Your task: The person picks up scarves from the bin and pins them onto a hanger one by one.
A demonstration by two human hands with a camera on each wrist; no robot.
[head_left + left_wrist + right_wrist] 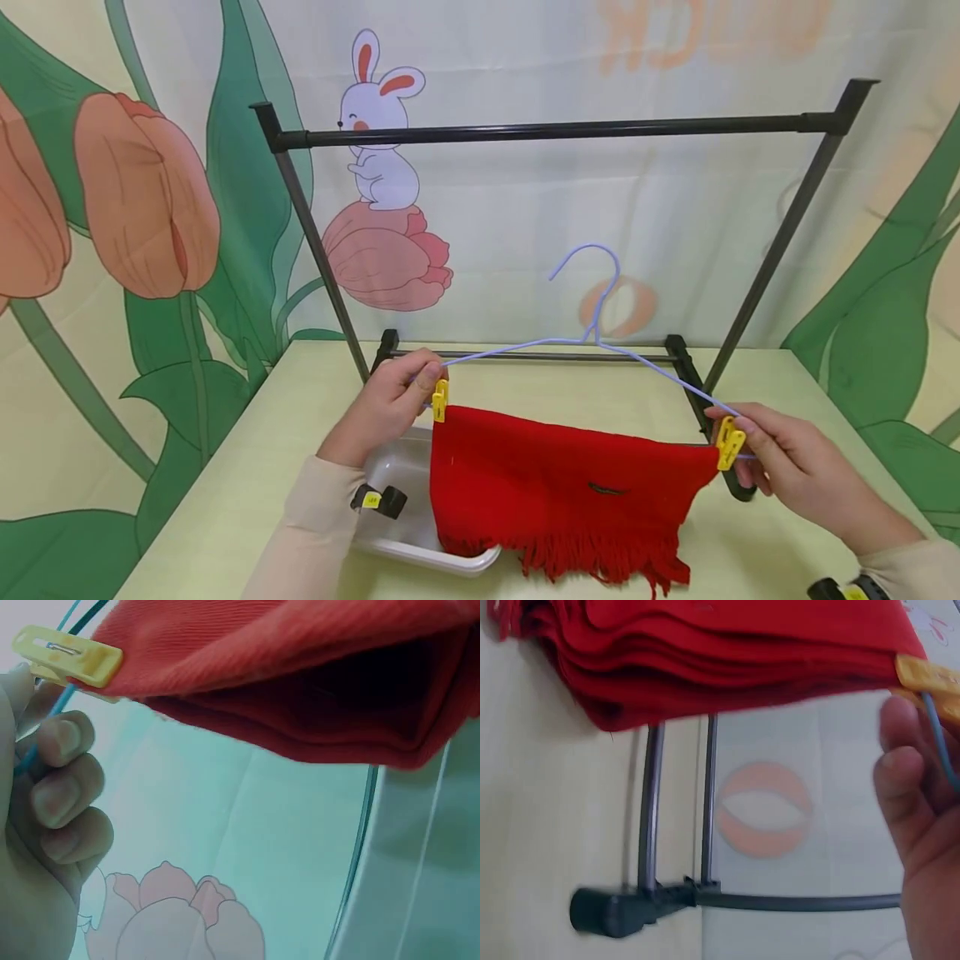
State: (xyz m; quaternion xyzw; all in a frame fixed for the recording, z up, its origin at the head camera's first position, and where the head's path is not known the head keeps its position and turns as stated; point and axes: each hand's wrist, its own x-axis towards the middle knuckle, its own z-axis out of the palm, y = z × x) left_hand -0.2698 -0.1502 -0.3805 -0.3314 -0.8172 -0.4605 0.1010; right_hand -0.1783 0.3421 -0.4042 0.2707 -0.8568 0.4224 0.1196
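A light purple wire hanger (pixel 525 343) is held up by both hands, its hook pointing upward. Folded over its lower bar hangs a red fringed scarf (pixel 562 483). One yellow clothespin (pixel 440 401) clips the scarf at the left end, another yellow clothespin (pixel 730 443) at the right. My left hand (pixel 386 404) grips the hanger's left corner; its curled fingers (pixel 64 795) show in the left wrist view beside the clothespin. At the other corner, my right hand (pixel 802 467) pinches the hanger close to the right clothespin. The scarf's layers hang loose below.
A black metal rack (pixel 555 132) stands behind the hanger, its top bar above the hook. Partly hidden by the scarf, a white tray (pixel 420 550) sits on the pale table (pixel 225 483). Behind is a printed curtain (pixel 510 225) with a rabbit and tulips.
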